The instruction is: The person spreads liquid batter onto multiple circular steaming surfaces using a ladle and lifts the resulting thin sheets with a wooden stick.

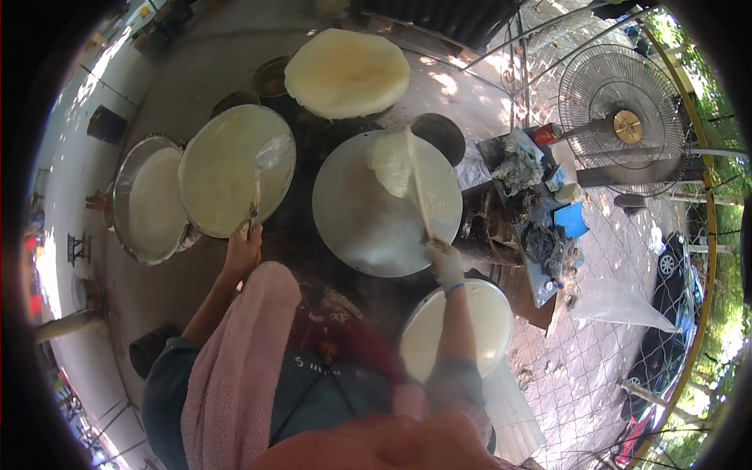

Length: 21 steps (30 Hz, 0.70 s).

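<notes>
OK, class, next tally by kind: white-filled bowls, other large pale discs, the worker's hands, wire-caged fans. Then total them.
White-filled bowl: 1
Other large pale discs: 4
Worker's hands: 2
Wire-caged fan: 1
Total: 8

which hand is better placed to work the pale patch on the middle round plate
Probably the right hand: it grips a long tool that reaches over the middle plate to the pale patch. The left hand grips another tool, over the pale disc to the left.

A long pale stick (420, 188) slants across the round griddle (352, 207).
</notes>
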Available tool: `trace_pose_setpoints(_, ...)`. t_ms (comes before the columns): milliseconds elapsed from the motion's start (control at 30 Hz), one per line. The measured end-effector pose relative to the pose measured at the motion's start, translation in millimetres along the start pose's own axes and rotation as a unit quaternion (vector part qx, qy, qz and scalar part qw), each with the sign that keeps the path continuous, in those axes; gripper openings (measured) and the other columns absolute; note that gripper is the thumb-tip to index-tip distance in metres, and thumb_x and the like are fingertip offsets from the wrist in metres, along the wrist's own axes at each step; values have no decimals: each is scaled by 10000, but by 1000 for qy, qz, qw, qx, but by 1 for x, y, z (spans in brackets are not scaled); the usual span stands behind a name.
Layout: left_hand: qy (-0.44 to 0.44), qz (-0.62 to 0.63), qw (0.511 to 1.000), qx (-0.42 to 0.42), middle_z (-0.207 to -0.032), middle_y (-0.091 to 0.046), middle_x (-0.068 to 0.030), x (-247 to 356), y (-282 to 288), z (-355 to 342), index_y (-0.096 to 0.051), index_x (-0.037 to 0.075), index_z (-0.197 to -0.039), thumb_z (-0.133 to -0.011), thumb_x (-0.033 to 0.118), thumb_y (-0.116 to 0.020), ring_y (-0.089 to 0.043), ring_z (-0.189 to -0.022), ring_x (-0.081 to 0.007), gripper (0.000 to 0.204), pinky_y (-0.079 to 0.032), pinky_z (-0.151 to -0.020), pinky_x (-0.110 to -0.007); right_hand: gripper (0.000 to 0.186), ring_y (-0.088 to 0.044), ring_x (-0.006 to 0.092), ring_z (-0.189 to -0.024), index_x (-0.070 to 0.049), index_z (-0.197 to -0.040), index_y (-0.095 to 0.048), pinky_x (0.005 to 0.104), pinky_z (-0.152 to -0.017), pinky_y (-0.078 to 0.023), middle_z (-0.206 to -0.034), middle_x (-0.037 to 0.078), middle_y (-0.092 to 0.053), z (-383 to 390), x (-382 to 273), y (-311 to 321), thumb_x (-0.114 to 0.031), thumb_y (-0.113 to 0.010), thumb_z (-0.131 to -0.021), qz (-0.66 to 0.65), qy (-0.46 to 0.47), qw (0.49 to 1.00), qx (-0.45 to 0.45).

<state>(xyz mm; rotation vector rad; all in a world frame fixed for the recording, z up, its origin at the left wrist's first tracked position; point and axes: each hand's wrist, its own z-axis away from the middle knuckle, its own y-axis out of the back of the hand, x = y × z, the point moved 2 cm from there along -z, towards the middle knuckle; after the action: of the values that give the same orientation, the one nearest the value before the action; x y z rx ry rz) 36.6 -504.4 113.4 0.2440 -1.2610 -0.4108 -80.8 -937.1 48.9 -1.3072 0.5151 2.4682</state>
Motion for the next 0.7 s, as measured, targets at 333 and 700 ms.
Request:
trace_pose_setpoints(333, 19, -28, 999, 6, -576, -467, -83, 3, -5, 10, -487, -38, -804, -865, 145, -528, -426, -517, -157, 197, -372, -492, -342, 278, -545, 56, -617, -39, -1105, -603, 180, -480, -392, -814, 23, -621, -44, 0, 38, -119, -597, -839, 29, 47, 997, -58)
trace_pose_setpoints(700, -188, -173, 966, 34, -534, -426, -65, -13, -11, -19, -490, -25, -836, -887, 179, -517, -418, -451, -170, 212, -367, -456, -341, 281, -513, 65, -602, -34, -1090, -606, 174, -474, -378, -852, 27, -636, -81, 13, 50, -64, -630, -811, -94, 19, 988, -125)
